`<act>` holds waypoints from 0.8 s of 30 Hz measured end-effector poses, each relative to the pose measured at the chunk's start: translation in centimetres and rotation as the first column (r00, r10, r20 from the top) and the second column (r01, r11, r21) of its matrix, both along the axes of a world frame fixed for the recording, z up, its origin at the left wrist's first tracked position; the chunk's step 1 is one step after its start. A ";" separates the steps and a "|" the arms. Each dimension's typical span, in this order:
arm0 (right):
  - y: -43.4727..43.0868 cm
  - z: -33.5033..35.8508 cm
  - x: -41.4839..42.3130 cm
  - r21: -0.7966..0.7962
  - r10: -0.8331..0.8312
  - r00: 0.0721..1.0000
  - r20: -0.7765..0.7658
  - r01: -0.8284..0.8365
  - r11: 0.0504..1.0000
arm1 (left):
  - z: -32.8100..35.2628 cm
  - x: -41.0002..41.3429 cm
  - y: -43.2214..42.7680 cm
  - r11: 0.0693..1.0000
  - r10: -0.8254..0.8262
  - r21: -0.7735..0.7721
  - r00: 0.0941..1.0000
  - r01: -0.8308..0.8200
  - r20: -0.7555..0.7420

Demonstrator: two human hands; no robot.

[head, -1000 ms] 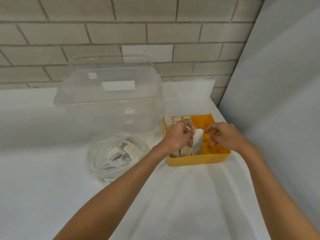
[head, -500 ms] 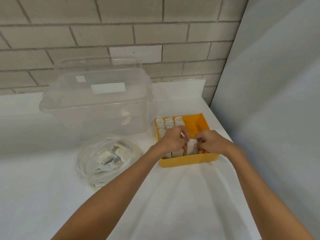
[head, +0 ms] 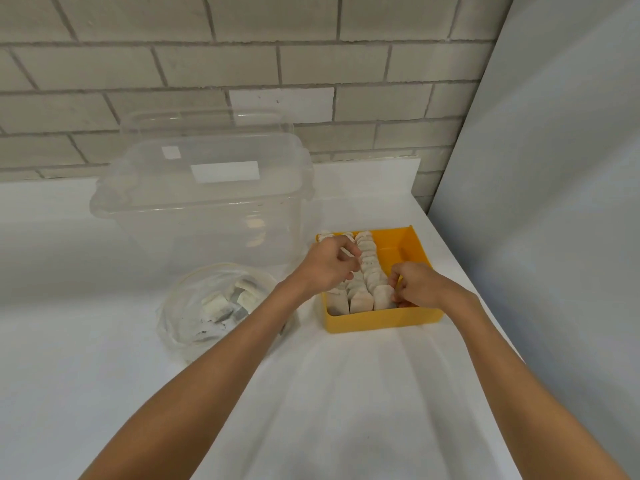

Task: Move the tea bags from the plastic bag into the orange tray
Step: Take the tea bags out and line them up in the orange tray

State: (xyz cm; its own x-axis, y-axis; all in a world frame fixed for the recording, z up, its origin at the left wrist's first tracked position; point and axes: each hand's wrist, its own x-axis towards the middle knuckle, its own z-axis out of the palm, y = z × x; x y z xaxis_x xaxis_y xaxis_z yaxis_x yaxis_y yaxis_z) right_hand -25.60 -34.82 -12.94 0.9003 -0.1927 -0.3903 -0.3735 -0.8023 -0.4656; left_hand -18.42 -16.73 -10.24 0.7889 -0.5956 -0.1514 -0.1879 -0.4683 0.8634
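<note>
**A:** Three rows of tea bags (head: pixel 367 268) stand on edge in the left part of the orange tray (head: pixel 381 320); the right part shows bare orange. How would you finish this step?

**B:** I'd seat the front tea bag (head: pixel 382 298) upright, flat against its neighbour at the near end of the right row, and press the rows together so the next ones fit. Lightly: paper like that probably crumples.

**A:** What are the hands doing?

**B:** From my screen, the right hand (head: pixel 415 287) has its fingers curled, the tips pinching the right edge of that front tea bag. The left hand (head: pixel 327 266) is curled over the far half of the left and middle rows, resting on their tops. Something white shows between its fingers, but I can't tell whether it grips a bag or only steadies them.

**A:** And the rest?

**B:** More tea bags lie loose in the plastic bag (head: pixel 183 341), on the tabletop (head: pixel 346 393) left of the tray. I judge the job is well along, not done.
</note>
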 end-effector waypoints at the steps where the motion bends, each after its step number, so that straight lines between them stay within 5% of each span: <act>1: -0.1 0.2 -0.1 0.001 -0.006 1.000 -0.002 0.006 1.000 | 0.1 0.0 0.2 1.000 0.002 -0.006 1.000 -0.002 0.005; 6: 0.2 2.5 0.1 -0.073 0.008 0.995 0.101 0.000 0.997 | 0.9 0.2 1.7 0.998 0.042 -0.050 0.999 -0.040 0.034; 16: 9.9 6.9 3.1 0.057 0.198 0.921 0.337 -0.230 0.972 | 3.4 0.5 11.1 0.982 0.173 -0.080 0.985 -0.172 0.002; 21: 15.9 5.7 4.4 0.141 0.318 0.881 0.350 -0.385 0.912 | 2.9 1.1 16.5 0.984 0.090 0.163 0.990 -0.072 -0.108; 24: 18.8 4.3 5.3 0.129 0.407 0.866 0.290 -0.457 0.880 | 0.9 1.4 17.4 0.949 0.079 0.308 0.996 -0.060 -0.049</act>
